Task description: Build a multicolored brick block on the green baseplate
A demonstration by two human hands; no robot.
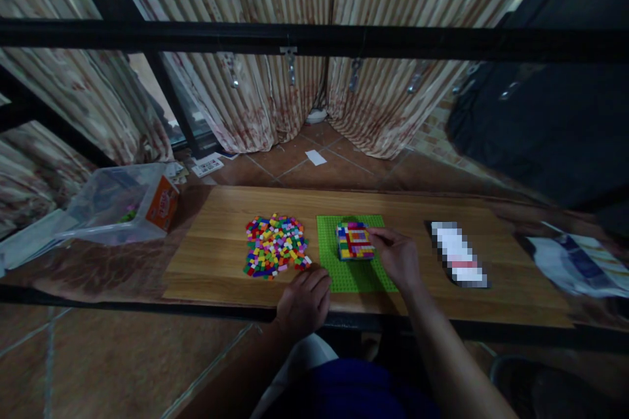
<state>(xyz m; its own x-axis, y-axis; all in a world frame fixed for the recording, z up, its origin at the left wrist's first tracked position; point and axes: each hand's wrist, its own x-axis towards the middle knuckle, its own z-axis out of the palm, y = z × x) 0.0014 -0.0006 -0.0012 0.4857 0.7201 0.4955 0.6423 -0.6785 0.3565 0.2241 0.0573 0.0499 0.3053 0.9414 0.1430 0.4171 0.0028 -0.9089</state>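
Note:
A block built of many-coloured toy bricks (354, 242) stands on a green studded baseplate (327, 275). At its upper right corner the thumb and fingers of my right hand (399, 258) are pinched together; whether a small brick is between them is hidden. My left hand (303, 301) rests at the table's near edge, by the baseplate's lower left corner. Its fingers are curled in, and what they may hold cannot be seen. Just beyond that hand lies a heap of loose small bricks (275, 243) in mixed colours.
All this is on a wooden tabletop (206, 262). A blurred-out phone-shaped object (459, 255) lies to the right, with plastic packaging (582, 265) farther right. At the left stands a clear plastic bin (122, 203). A dark metal bar (314, 38) crosses beyond the table before curtains.

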